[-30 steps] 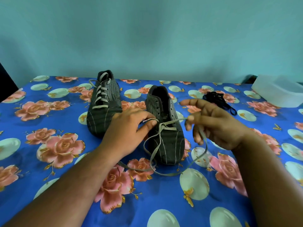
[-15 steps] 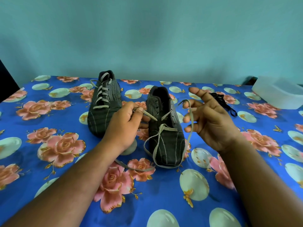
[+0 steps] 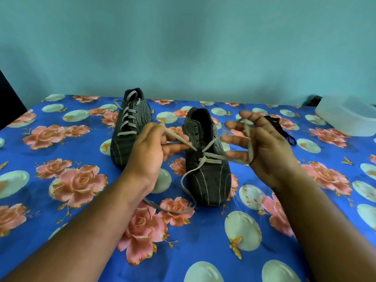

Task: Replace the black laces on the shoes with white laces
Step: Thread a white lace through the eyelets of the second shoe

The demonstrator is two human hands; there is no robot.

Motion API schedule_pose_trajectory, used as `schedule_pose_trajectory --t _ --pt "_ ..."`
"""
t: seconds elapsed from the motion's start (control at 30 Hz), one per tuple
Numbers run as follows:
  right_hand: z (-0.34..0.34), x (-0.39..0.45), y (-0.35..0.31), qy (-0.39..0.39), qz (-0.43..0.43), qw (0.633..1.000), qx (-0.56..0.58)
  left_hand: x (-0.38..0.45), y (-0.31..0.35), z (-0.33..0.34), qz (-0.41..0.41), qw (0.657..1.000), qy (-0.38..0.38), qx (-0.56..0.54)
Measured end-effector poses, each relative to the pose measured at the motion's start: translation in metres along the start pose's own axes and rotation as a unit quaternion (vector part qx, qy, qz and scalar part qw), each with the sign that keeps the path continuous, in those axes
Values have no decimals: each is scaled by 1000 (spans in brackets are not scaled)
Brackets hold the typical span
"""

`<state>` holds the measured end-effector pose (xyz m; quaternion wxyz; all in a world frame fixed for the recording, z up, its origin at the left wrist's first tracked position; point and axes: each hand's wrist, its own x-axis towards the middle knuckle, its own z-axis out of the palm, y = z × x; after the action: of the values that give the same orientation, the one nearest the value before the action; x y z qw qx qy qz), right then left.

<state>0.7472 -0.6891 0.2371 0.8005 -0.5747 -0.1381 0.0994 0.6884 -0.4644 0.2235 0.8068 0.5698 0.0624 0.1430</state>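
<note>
White lace (image 3: 205,157): it is passing through the lowest eyelets of the right shoe, near the toe. One end is going up to the left hand; the other end is running to the right hand. A slack loop of it is lying on the cloth in front of the shoe, toward the near edge.
Right shoe (image 3: 207,176): dark with thin pale stripes, it is standing near the middle of the bench, with the toe pointing to the near edge. Its upper eyelets are showing no lace.
Left shoe (image 3: 130,131): it is standing beside the other shoe, on the left and a little closer to the far edge. A white lace is crossing its whole front, with the loose ends lying at the top.
Black laces (image 3: 278,127): a small heap is lying behind the right hand, toward the far right of the bench, apart from both shoes.
Left hand (image 3: 148,151): the grip is pinching one lace end between thumb and fingers, just left of the right shoe.
Right hand (image 3: 264,147): the palm is turning up and the fingers are spread. The lace is winding around them, and the grip is holding it that way.
Bench (image 3: 61,216): it is wearing a blue cloth with pink roses and pale ovals.
White container (image 3: 348,119): it is sitting at the far right corner.
</note>
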Motion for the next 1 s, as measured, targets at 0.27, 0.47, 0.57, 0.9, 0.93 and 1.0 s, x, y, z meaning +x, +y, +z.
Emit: schedule_pose_trajectory --t 0.27,0.47,0.57,0.9,0.93,1.0 --pt "-3 6 23 91 -63 922 -371 3 4 -15 83 974 -18 212" --pt "-5 6 33 -1 -107 878 -467 -1 -1 -25 239 779 -90 572" --pt "-8 5 36 -60 -99 860 -497 0 0 -26 264 746 -88 606" --pt "-13 7 38 -82 -75 864 -492 14 22 -50 179 691 164 680" --pt "-13 8 38 -82 -76 863 -492 15 23 -52 175 687 170 685" --pt "-14 9 39 -84 -80 862 -494 14 22 -52 180 675 166 697"
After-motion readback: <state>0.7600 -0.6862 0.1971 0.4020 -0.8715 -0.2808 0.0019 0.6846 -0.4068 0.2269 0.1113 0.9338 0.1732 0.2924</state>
